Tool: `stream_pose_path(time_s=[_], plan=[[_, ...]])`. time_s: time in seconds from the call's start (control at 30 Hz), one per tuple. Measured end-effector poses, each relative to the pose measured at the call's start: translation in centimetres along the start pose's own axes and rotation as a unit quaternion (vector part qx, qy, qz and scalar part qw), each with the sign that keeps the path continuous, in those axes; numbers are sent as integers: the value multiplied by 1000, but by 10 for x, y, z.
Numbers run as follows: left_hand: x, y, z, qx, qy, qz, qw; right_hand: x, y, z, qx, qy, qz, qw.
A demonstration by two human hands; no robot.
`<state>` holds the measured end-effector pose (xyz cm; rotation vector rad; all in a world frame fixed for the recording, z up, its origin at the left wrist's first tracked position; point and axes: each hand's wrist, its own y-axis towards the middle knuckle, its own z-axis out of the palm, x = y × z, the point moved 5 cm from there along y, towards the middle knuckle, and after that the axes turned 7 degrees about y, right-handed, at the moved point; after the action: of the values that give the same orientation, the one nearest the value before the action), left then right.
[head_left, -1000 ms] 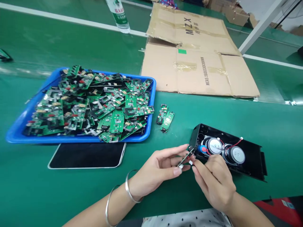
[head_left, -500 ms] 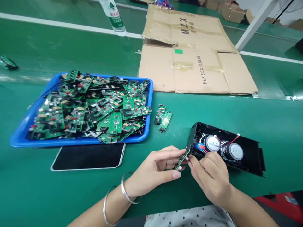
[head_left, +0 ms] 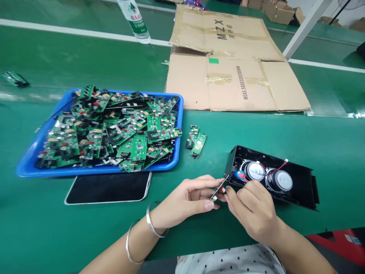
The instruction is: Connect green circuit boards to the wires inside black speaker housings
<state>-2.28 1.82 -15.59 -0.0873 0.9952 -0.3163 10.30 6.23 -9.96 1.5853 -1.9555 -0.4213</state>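
Observation:
My left hand [head_left: 189,196] holds a narrow green circuit board [head_left: 218,189] on edge between thumb and fingers. Against the board's right side, the fingertips of my right hand [head_left: 252,211] pinch a small white wire connector [head_left: 223,190], partly hidden by the fingers. Just behind lies an open black speaker housing [head_left: 302,186] with two round silver-backed speakers [head_left: 255,171] inside. A blue cylindrical part [head_left: 237,175] with red wire sits at its left end. Another white plug [head_left: 286,162] on red wires rests over the housing's far edge.
A blue tray [head_left: 178,152] heaped with circuit boards stands at left, over part of a tablet-like dark slab [head_left: 108,188]. Two loose boards [head_left: 199,145] lie right of it. Flattened cardboard [head_left: 222,85] and a water bottle [head_left: 135,23] are farther back.
The board in my left hand has tilted slightly, showing more edge-on. My right fingertips have shifted a little left with the white connector at the board. The view has moved slightly.

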Motion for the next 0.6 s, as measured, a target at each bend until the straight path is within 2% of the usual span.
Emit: stream_pose_path(time_s=[0.17,0.37,0.6], plan=[[-1,2,-1,7,3,-12,1000,0,1,-1,7,5,-7,1000],[-6,3,-1,24,53,7,998,0,2,0,16,3,-8,1000],[-5,1,1,34,43,44,998,0,-3,0,-6,37,6,999]])
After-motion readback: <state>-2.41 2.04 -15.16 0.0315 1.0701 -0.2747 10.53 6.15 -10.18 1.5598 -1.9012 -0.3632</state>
